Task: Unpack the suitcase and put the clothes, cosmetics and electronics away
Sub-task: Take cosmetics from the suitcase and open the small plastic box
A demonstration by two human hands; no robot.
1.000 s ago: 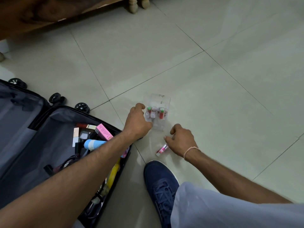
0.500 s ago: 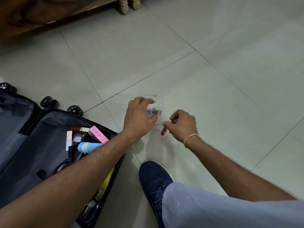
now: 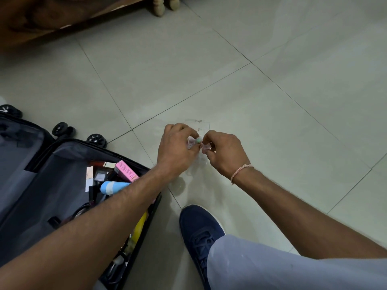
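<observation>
A clear plastic organiser (image 3: 198, 124) stands on the tiled floor with small lipstick tubes in it, mostly hidden behind my hands. My left hand (image 3: 178, 149) is curled around the organiser's left side, fingers on the tubes. My right hand (image 3: 225, 152) pinches a small lipstick tube (image 3: 204, 147) at the organiser's top. The open black suitcase (image 3: 41, 174) lies at the lower left, holding a pink box (image 3: 126, 171), a blue-and-white bottle (image 3: 112, 186), a yellow item (image 3: 139, 226), cables and other small cosmetics.
A dark wooden piece of furniture (image 3: 41, 15) with turned legs (image 3: 158, 5) stands at the top left. My blue shoe (image 3: 199, 231) and light trouser leg rest on the floor below the hands. Pale floor tiles stretch to the right.
My right hand picked a lipstick tube off the floor and carried it up to the organiser. My left hand closed in around the organiser's side.
</observation>
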